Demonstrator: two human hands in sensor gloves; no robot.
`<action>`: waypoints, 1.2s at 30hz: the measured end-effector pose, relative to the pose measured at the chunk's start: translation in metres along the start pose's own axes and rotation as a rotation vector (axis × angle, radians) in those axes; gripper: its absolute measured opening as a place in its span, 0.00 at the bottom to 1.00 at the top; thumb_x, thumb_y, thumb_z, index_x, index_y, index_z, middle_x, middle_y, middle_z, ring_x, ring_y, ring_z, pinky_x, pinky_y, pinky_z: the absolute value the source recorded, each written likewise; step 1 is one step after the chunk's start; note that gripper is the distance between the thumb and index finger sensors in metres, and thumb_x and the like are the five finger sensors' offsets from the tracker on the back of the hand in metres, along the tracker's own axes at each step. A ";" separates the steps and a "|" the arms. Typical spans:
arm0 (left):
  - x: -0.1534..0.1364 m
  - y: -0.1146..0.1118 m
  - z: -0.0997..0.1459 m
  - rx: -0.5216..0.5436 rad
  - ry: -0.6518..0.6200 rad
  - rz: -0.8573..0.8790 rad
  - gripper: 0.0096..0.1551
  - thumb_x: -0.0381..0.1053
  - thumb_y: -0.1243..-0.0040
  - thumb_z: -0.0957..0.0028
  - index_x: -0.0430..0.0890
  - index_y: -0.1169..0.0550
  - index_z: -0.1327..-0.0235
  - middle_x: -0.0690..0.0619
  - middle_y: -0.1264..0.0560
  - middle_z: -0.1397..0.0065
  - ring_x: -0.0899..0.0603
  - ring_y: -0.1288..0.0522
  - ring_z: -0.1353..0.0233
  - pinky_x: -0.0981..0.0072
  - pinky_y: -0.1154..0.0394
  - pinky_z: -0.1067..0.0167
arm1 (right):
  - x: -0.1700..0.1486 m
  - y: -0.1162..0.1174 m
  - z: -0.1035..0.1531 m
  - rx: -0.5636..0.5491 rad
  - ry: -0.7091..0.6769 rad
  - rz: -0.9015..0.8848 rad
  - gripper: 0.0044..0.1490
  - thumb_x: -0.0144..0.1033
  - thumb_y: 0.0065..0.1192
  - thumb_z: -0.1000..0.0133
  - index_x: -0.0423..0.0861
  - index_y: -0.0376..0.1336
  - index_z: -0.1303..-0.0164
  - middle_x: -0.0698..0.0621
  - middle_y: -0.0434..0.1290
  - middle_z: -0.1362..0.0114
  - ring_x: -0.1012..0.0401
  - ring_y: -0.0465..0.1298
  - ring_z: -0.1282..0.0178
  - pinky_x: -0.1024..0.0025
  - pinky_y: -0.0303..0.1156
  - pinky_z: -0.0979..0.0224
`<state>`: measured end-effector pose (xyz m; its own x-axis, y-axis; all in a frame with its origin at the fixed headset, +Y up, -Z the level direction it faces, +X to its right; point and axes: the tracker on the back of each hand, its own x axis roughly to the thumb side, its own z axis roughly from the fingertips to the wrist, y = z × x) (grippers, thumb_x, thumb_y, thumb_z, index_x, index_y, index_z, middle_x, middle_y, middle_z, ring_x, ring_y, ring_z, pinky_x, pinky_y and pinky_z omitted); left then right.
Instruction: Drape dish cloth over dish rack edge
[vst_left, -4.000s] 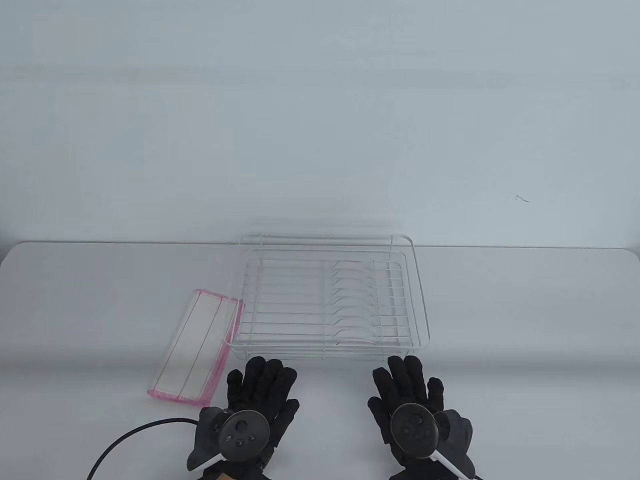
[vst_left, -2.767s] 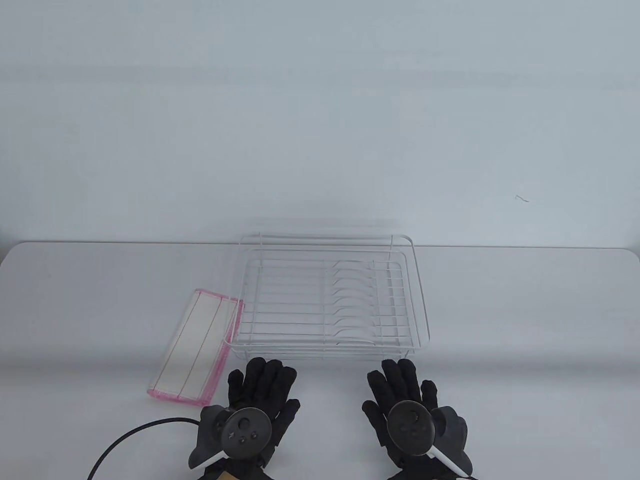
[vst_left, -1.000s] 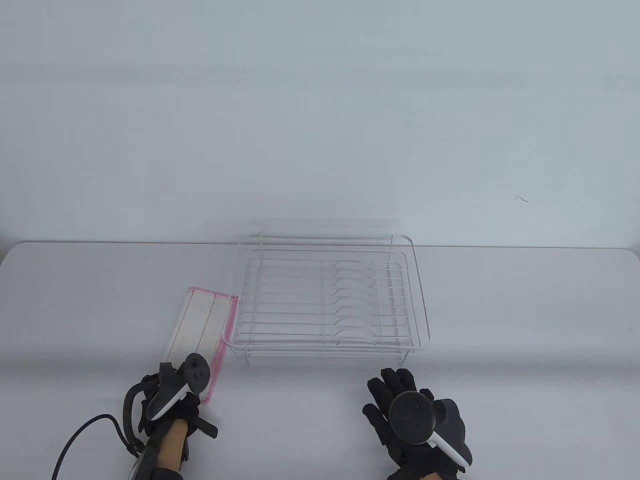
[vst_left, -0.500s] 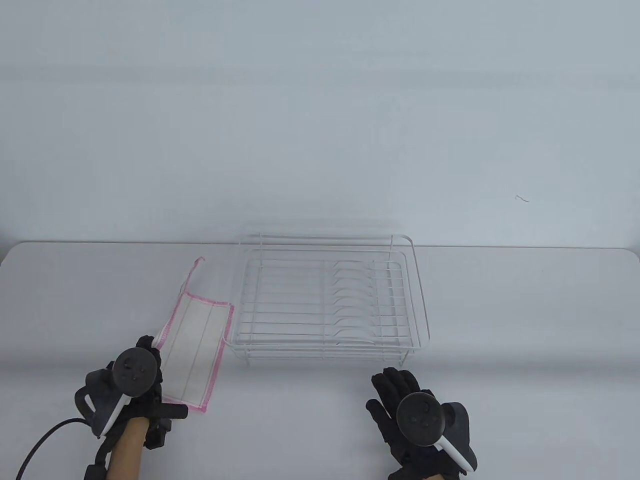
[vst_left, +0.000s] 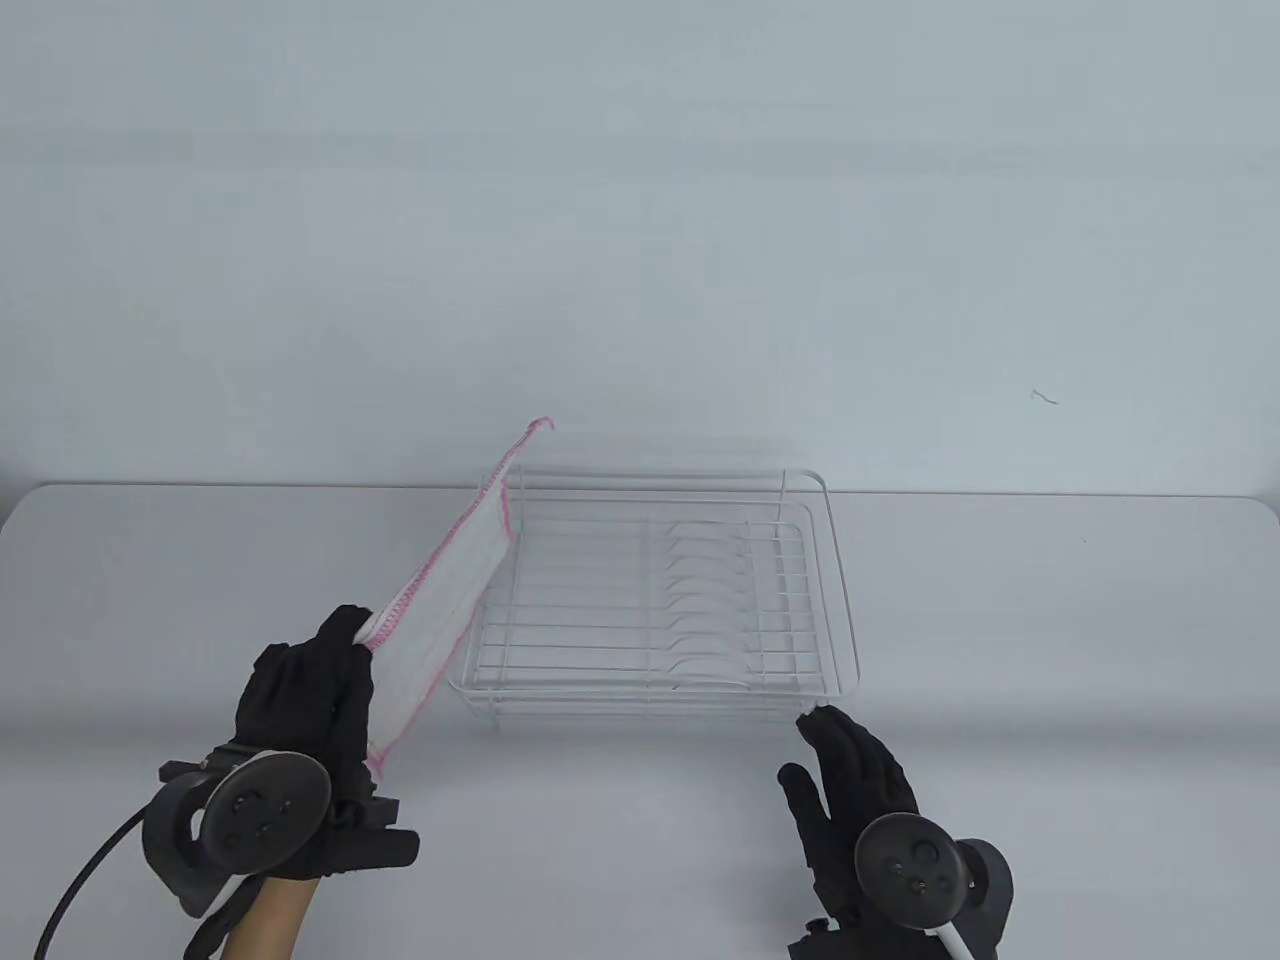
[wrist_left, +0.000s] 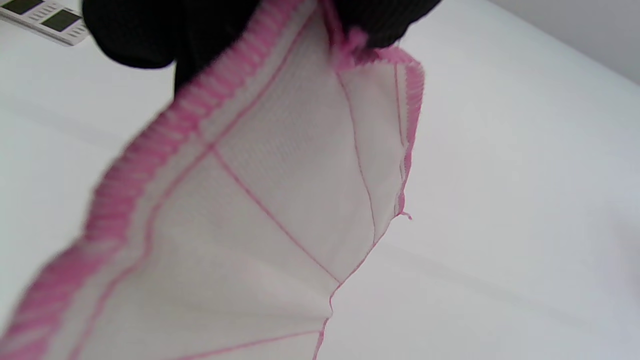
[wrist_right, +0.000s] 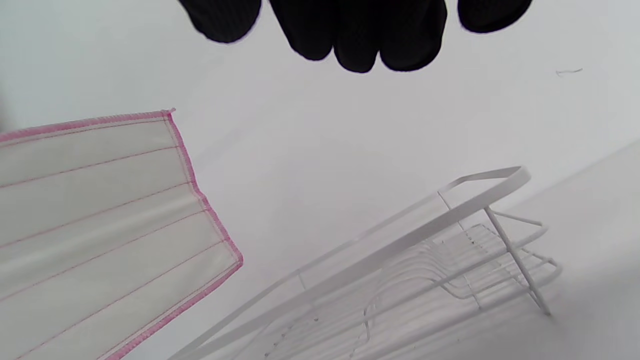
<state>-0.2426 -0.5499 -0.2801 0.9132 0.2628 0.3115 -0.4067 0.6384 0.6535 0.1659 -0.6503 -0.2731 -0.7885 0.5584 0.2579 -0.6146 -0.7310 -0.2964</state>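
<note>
White tabletop (vst_left: 1050, 620), plain pale wall (vst_left: 640, 220) behind. Dish rack (vst_left: 655, 590) at center. Left hand (vst_left: 305, 700) grip pinches dish cloth (vst_left: 440, 610) edge, cloth lifted at rack's 9 o'clock. Right hand (vst_left: 860, 790) at 5 o'clock, fingers spread, holding nothing.

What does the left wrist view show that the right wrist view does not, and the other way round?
Only the left wrist view shows the left hand gripping the dish cloth at its pink hem. Only the right wrist view shows the dish rack and the right hand's fingertips, which hold nothing. Both show the cloth and the white table.
</note>
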 end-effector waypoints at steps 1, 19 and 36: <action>0.005 0.001 0.000 0.007 -0.018 0.011 0.23 0.46 0.50 0.38 0.38 0.23 0.36 0.40 0.15 0.45 0.35 0.16 0.44 0.35 0.29 0.39 | 0.000 -0.003 0.000 -0.016 -0.004 -0.004 0.36 0.47 0.44 0.32 0.42 0.48 0.18 0.41 0.53 0.14 0.44 0.57 0.15 0.36 0.49 0.20; 0.055 -0.058 0.051 -0.132 -0.234 0.375 0.22 0.46 0.51 0.37 0.41 0.24 0.36 0.42 0.17 0.45 0.36 0.18 0.42 0.35 0.31 0.36 | -0.004 -0.030 0.002 -0.066 -0.083 -0.188 0.48 0.53 0.48 0.34 0.40 0.36 0.15 0.39 0.42 0.12 0.45 0.54 0.13 0.41 0.51 0.19; 0.038 -0.087 0.079 -0.134 -0.186 0.459 0.22 0.47 0.51 0.38 0.41 0.24 0.36 0.42 0.17 0.44 0.35 0.18 0.42 0.35 0.31 0.36 | -0.016 -0.028 0.001 -0.122 -0.125 -0.297 0.21 0.41 0.59 0.37 0.50 0.64 0.35 0.50 0.75 0.36 0.61 0.79 0.44 0.60 0.72 0.37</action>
<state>-0.1744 -0.6526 -0.2703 0.6161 0.4129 0.6708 -0.7465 0.5778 0.3299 0.1952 -0.6394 -0.2678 -0.5707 0.6816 0.4580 -0.8209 -0.4873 -0.2978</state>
